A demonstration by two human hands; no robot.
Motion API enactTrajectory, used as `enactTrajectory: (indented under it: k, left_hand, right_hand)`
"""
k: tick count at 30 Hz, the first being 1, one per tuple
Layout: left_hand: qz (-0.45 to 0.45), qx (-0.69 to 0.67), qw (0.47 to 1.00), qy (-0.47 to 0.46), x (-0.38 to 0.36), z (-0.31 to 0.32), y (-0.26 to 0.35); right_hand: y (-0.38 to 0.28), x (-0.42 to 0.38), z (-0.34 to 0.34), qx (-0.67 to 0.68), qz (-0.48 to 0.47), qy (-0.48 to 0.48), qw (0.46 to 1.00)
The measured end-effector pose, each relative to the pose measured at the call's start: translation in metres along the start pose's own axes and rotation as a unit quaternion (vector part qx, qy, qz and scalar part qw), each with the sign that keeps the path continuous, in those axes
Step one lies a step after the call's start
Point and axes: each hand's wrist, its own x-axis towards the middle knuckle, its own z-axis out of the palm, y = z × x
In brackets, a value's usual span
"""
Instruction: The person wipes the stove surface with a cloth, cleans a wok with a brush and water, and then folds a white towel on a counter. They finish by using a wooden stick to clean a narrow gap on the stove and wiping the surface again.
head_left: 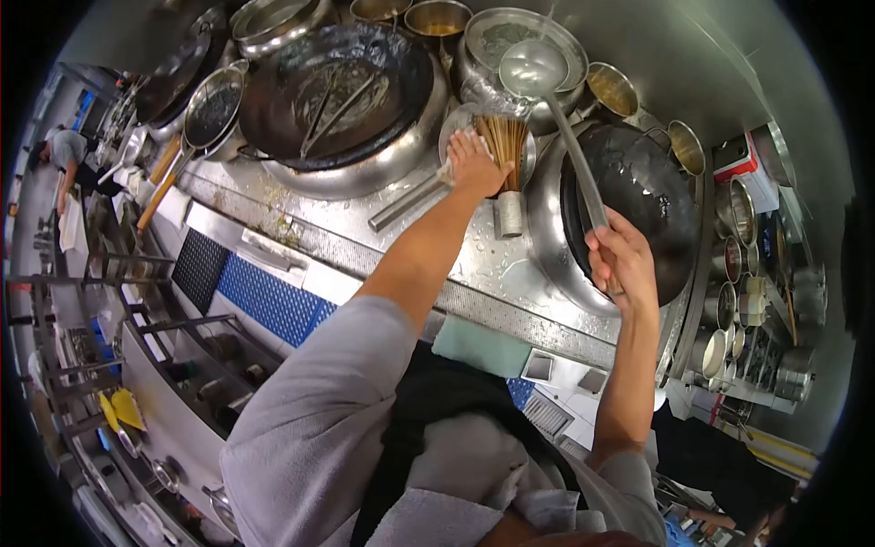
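Observation:
My right hand (622, 258) is closed around the long handle of a metal ladle (583, 173). The ladle's bowl is tipped up at the rim of a pot of cloudy water (504, 35), and water splashes beside it. My left hand (474, 164) presses down on a white cloth (446, 173), its fingers partly curled over it. Right beside that hand, a bamboo wok brush (507, 146) stands bristles up. A metal handle (406, 206) runs out from under the left hand; the round vessel it seems to belong to is mostly hidden.
To the left sits a large dark wok (337, 100) with two metal rods in it. On the right another wok (638, 201) rests on its burner ring. A strainer (212, 109), small pots (612, 89) and a green cloth (480, 346) lie around. Another person (68, 150) stands far left.

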Motion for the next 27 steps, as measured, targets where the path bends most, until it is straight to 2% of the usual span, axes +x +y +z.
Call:
enactTrajectory:
  k: [1,2,5,6,7,9,10,11,12,13,14,15,17,18,19,20,23,27]
  left_hand:
    - [0.006,-0.004,1.0,0.012,0.008,0.006,0.001]
    - [-0.021,0.046,0.998,-0.028,0.012,0.003,0.007]
    - [0.036,0.019,0.996,-0.074,0.011,-0.016,0.002]
    - [0.093,0.093,0.989,-0.065,0.029,-0.005,-0.004]
    - [0.101,0.019,0.995,-0.001,0.025,-0.001,-0.01]
    - [0.111,-0.126,0.979,0.119,0.007,0.005,-0.028]
    - [0.119,-0.16,0.971,0.131,-0.01,0.001,-0.034]
    - [0.127,-0.192,0.962,0.145,-0.028,-0.015,-0.035]
    - [0.133,-0.224,0.952,0.16,-0.046,-0.022,-0.039]
    - [0.149,-0.261,0.943,0.142,-0.067,-0.018,-0.045]
    - [0.165,-0.296,0.932,0.128,-0.085,-0.017,-0.053]
    - [0.177,-0.329,0.92,0.119,-0.103,-0.02,-0.064]
    - [0.216,-0.26,0.931,0.137,-0.148,-0.003,-0.097]
    - [0.185,-0.265,0.94,0.114,-0.178,-0.007,-0.109]
    - [0.157,-0.271,0.945,0.094,-0.202,-0.015,-0.118]
    - [0.169,-0.257,0.94,0.146,-0.218,-0.007,-0.138]
    - [0.089,-0.223,0.953,0.186,-0.266,-0.026,-0.193]
    - [-0.009,-0.227,0.946,0.23,-0.304,-0.039,-0.257]
  right_hand:
    - [0.0,-0.006,-0.002,-0.062,-0.009,0.012,0.998]
    - [0.0,-0.006,-0.004,-0.111,-0.026,0.022,0.993]
    - [0.004,0.004,-0.013,-0.238,-0.097,0.05,0.965]
    - [0.013,0.029,-0.021,-0.268,-0.132,0.058,0.953]
    - [0.021,0.058,-0.029,-0.296,-0.166,0.066,0.938]
    - [0.032,0.116,-0.037,-0.428,-0.255,0.111,0.86]
    - [0.033,0.142,-0.039,-0.474,-0.281,0.126,0.825]
    - [0.031,0.159,-0.037,-0.488,-0.283,0.121,0.817]
    - [0.021,0.161,-0.029,-0.377,-0.191,0.086,0.902]
    - [0.01,0.16,-0.02,-0.258,-0.091,0.046,0.961]
    - [0.006,0.168,-0.027,-0.169,-0.043,-0.001,0.985]
    - [0.004,0.163,-0.026,-0.019,-0.024,-0.036,0.999]
    - [0.01,0.154,-0.029,0.113,0.008,-0.068,0.991]
    - [0.012,0.148,-0.032,0.143,0.005,-0.103,0.984]
    - [0.009,0.136,-0.031,0.185,0.006,-0.096,0.978]
    - [0.006,0.127,-0.035,0.214,0.016,-0.124,0.969]
    - [-0.007,0.085,-0.04,0.226,-0.001,-0.179,0.958]
    - [0.001,0.009,-0.027,0.219,0.002,-0.139,0.966]
